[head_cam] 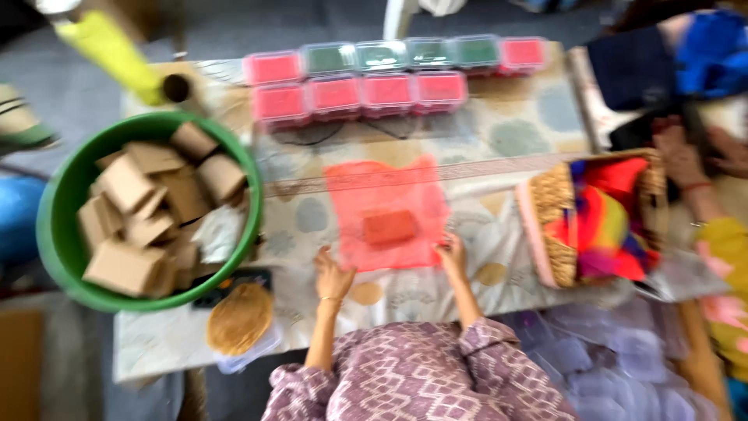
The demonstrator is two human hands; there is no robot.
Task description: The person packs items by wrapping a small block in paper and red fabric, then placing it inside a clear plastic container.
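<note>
Six pink-filled clear plastic boxes (387, 90) and four green-filled ones (381, 55) counted far, one round green tub (58, 226) left, one woven basket (555, 226) right

A low table (514, 132) fills the middle of the view, covered with a pale cloth (538, 109) printed with grey-blue and tan round patches. Beyond its far edge lies a grey floor (257, 27), and the leg of a white chair (399, 17) stands there. At the left edge the floor continues, darker. The light is soft and even, without hard shadows. The whole picture is blurred.
</note>
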